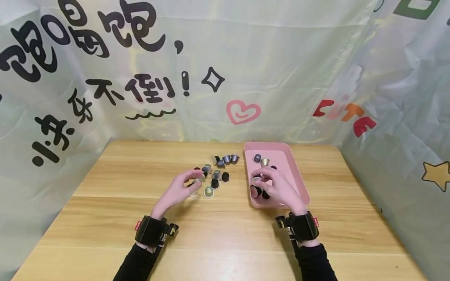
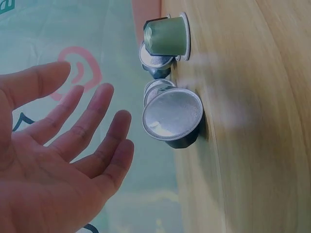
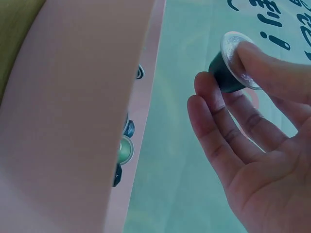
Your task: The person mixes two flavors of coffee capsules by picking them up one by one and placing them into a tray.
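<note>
My left hand [image 1: 178, 190] hovers over the near left side of a loose group of coffee capsules [image 1: 209, 192], its fingers spread and slightly bent. In the left wrist view nothing lies between them; a silver-lidded dark capsule [image 2: 173, 118] and a green capsule [image 2: 167, 36] stand on the table beyond the fingertips. Over the left part of a pink tray [image 1: 299, 183], my right hand [image 1: 279, 188] pinches a dark coffee capsule [image 3: 222, 73] between thumb and fingers. Its silver foil lid faces the thumb in the right wrist view.
Inside the tray lie several capsules, among them a purple-grey one [image 1: 257, 158] and a gold one [image 1: 265, 161]. More capsules [image 1: 234, 159] sit just left of the tray's rim. A printed cloth [image 1: 281, 70] hangs behind the wooden table [image 1: 211, 242].
</note>
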Available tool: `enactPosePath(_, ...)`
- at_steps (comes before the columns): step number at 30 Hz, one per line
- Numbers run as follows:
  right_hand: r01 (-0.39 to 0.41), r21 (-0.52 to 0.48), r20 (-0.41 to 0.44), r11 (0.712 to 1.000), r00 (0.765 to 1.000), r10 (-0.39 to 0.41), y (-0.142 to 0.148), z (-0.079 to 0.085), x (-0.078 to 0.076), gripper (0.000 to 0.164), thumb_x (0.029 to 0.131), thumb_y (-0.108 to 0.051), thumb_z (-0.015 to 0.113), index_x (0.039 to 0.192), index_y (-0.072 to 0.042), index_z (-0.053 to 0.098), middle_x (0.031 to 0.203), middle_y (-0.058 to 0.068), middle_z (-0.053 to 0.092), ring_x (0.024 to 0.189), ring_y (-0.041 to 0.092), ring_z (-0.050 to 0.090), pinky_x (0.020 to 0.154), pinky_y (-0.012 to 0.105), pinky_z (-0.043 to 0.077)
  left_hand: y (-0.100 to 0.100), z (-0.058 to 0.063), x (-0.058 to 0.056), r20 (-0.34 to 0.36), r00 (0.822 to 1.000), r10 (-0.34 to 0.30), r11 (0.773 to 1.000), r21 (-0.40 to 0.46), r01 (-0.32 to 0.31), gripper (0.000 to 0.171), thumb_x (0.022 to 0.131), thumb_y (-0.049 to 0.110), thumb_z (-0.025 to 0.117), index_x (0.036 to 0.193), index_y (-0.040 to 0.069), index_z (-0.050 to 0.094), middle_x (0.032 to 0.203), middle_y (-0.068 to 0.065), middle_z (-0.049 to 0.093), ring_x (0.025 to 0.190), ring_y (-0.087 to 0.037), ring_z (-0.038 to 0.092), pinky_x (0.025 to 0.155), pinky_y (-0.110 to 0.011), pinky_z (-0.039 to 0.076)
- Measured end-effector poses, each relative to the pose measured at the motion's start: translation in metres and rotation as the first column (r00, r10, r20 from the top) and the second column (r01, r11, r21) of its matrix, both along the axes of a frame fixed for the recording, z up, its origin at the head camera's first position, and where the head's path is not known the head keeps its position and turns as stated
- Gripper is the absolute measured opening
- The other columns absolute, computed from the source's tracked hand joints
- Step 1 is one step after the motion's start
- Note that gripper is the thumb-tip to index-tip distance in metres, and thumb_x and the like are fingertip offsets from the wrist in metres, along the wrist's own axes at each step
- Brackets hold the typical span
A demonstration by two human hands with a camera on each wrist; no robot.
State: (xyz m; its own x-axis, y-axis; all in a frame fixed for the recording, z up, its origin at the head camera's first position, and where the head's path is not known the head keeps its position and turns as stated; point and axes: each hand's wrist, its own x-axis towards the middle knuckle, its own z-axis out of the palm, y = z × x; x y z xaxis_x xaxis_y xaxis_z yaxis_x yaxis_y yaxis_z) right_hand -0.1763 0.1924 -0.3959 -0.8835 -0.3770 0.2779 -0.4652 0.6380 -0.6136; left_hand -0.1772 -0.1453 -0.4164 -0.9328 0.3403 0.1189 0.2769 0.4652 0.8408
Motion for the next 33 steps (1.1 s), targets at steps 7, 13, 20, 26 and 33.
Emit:
enactPosePath(7,-0.032,0.002,-0.003,1.000,0.999,0.032,0.000,-0.002,-0.001,0.022,0.091,-0.004,0.071,0.113,-0.007,0.071,0.110,0.007,0.074,0.091,0.020,0.069,0.087,0.041,0.058,0.003,-0.001,0.001,0.000,1.000,-0.026,1.000,-0.009,0.026,0.044,0.097,0.013,0.063,0.138,0.000,0.054,0.136,-0.020,0.063,0.129,-0.038,0.057,0.117,-0.060,0.036)
enactPosePath(13,-0.016,0.069,0.015,0.997,1.000,0.015,0.002,-0.005,-0.002,0.021,0.088,-0.001,0.072,0.108,-0.009,0.074,0.102,0.001,0.074,0.083,0.012,0.063,0.078,0.029,0.054,0.003,-0.002,0.001,0.003,1.000,-0.019,1.000,-0.009,0.019,0.043,0.097,0.011,0.062,0.138,0.000,0.054,0.134,-0.020,0.064,0.127,-0.039,0.057,0.116,-0.062,0.037)
enactPosePath(20,0.016,0.195,0.049,0.981,0.998,-0.027,0.008,-0.009,-0.005,0.018,0.087,-0.002,0.073,0.105,-0.006,0.075,0.093,0.005,0.073,0.075,0.010,0.059,0.070,0.025,0.050,0.002,-0.002,0.002,0.008,1.000,-0.023,1.000,-0.018,0.023,0.042,0.098,0.011,0.062,0.137,0.000,0.055,0.135,-0.021,0.063,0.125,-0.038,0.057,0.114,-0.063,0.038)
enactPosePath(26,0.068,0.207,0.025,0.976,0.997,-0.075,0.010,-0.008,-0.005,0.016,0.087,-0.002,0.073,0.103,-0.003,0.074,0.092,0.008,0.072,0.077,0.013,0.059,0.072,0.030,0.050,0.002,-0.003,0.002,0.020,1.000,-0.023,1.000,-0.019,0.023,0.043,0.098,0.013,0.062,0.138,0.000,0.055,0.136,-0.019,0.063,0.126,-0.038,0.057,0.115,-0.063,0.037)
enactPosePath(33,0.175,0.150,-0.034,0.973,0.985,-0.172,0.015,-0.013,-0.007,0.018,0.088,0.001,0.072,0.105,0.005,0.072,0.100,0.021,0.072,0.094,0.033,0.067,0.088,0.049,0.055,0.001,-0.003,0.001,0.028,0.999,-0.021,1.000,-0.021,0.021,0.043,0.098,0.013,0.062,0.138,0.001,0.054,0.135,-0.019,0.063,0.127,-0.039,0.056,0.114,-0.063,0.038)
